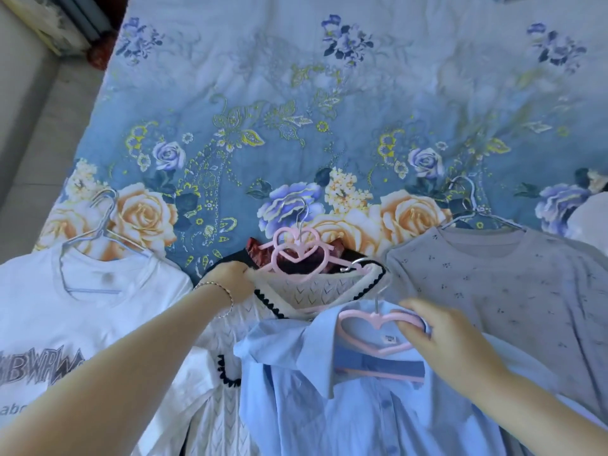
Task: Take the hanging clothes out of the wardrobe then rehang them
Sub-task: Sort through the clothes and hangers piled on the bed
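Bed, floral blue sheet (296, 93), four hung garments laid along its near edge.
1. White printed T-shirt (98, 317), wire hanger (105, 222), far left.
2. White knit top with black trim (296, 291), centre, on upper pink heart hanger (285, 230); my left hand (230, 279) grips its left shoulder, fingers curled.
3. Light blue shirt (296, 390), overlapping the knit; my right hand (441, 337) has its fingers closed round the lower pink heart hanger (357, 313).
4. Grey T-shirt (510, 284), right.
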`<state>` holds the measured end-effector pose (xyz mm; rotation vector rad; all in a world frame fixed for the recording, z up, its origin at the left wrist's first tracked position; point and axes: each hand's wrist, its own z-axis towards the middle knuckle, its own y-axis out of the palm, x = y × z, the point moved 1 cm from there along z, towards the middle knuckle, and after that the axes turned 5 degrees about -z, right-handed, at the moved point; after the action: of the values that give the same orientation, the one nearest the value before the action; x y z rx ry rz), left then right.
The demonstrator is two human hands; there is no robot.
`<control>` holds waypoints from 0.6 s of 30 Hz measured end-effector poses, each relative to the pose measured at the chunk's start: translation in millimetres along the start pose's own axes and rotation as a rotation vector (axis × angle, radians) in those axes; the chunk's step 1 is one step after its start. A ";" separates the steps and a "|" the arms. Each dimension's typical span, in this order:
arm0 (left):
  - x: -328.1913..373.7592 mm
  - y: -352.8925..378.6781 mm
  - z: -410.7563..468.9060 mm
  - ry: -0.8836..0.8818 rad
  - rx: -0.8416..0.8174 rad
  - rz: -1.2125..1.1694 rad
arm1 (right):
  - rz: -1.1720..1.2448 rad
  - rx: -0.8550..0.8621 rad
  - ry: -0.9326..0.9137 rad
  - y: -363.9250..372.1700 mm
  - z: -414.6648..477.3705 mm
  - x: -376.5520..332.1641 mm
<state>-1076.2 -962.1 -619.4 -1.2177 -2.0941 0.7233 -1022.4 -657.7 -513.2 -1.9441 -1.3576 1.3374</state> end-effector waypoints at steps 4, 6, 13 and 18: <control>33.0 -11.5 -62.5 0.070 -0.157 -0.041 | 0.041 0.040 -0.037 -27.3 -33.9 6.8; 49.0 -19.3 -100.9 0.050 -0.148 -0.120 | 0.057 0.043 -0.074 -44.4 -55.7 13.5; 79.3 -29.9 -267.0 -0.177 0.215 -0.320 | 0.076 0.066 -0.330 -111.4 -157.3 36.0; 63.6 -18.1 -403.2 -0.224 0.386 -0.359 | 0.050 0.020 -0.503 -141.1 -230.8 29.8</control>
<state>-818.3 -851.4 -322.6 -0.5547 -2.1374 1.0661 -886.7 -528.6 -315.7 -1.6995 -1.5053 1.9475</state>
